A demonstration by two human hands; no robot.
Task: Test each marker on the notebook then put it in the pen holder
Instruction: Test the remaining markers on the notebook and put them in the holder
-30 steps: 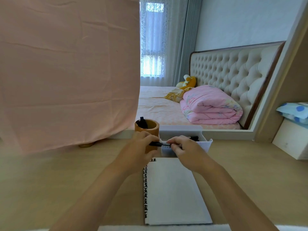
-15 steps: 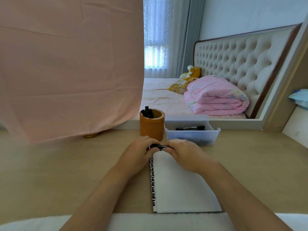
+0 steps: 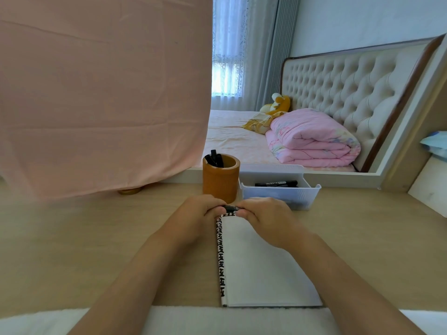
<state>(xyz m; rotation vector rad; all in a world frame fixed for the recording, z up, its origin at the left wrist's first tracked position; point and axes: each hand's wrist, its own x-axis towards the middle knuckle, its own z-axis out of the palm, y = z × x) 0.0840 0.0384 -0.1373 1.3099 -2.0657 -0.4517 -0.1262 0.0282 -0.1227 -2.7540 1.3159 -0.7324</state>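
One black marker [image 3: 231, 209] is held level between both hands, just above the far edge of the notebook. The left hand [image 3: 196, 213] has its grip closed round the marker's left end, with the fingers curled over the top and the thumb tucked beneath. The right hand [image 3: 263, 218] has the same tight grip on the right end, knuckles up. Only a short stretch of barrel with white print shows between the two grips. Both ends are buried in the fists, so I cannot tell whether the cap is on.

The notebook [image 3: 261, 269] lies flat on the worktop [image 3: 84, 238] below the hands. It shows a plain white face with a black-and-white patterned strip down its left edge, and the right forearm crosses above it.

Just beyond the left hand stands the pen holder [image 3: 220, 182], a round brown cup, upright, with black markers [image 3: 214, 159] leaning against its left inner side. Just beside it on the right sits a pale plastic bin [image 3: 280, 193] with another black marker [image 3: 275, 183] lying across it. Darker shapes show blurred through the bin's front wall.

A white cloth [image 3: 242, 320] runs along the worktop's near edge. At the rear left hangs a large pink sheet [image 3: 104, 93], and a gold-coloured base [image 3: 129, 191] peeks out under its hem. Farther back is a bed with a folded pink quilt [image 3: 312, 139], a yellow plush toy [image 3: 278, 103] and a tufted headboard [image 3: 350, 88].
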